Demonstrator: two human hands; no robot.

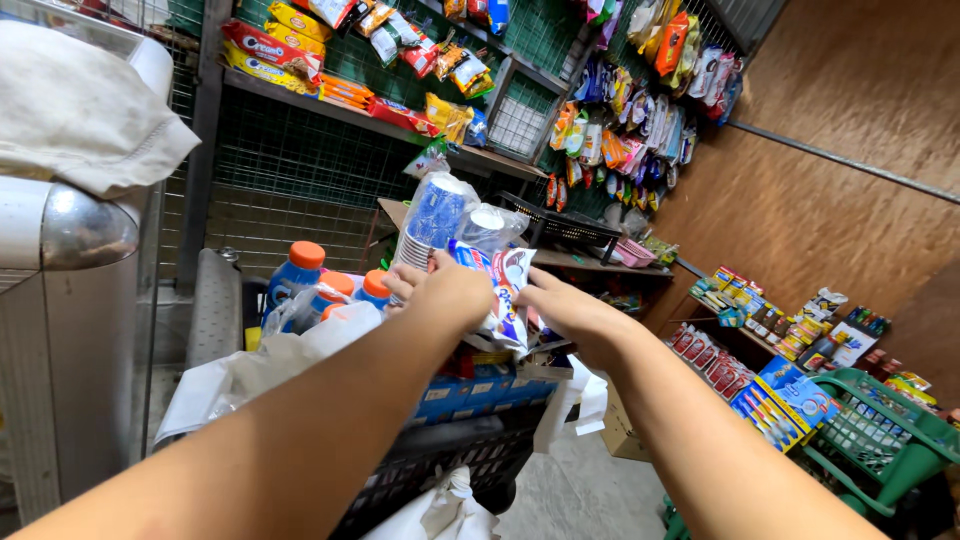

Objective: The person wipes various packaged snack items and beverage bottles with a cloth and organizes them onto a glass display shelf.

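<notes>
Both hands meet on a white, red and blue packet point(508, 300), held above the blue boxes point(470, 390). Left hand point(445, 292) is curled over the packet's left edge; right hand point(560, 305) is clamped on its right side. Orange-capped bottles point(325, 285) stand left of the boxes; wrapped stacks of blue cups point(435, 215) stand behind them.

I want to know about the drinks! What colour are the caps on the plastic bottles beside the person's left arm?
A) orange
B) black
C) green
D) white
A: the round caps on the clear plastic bottles just left of the left hand are bright orange.
</notes>
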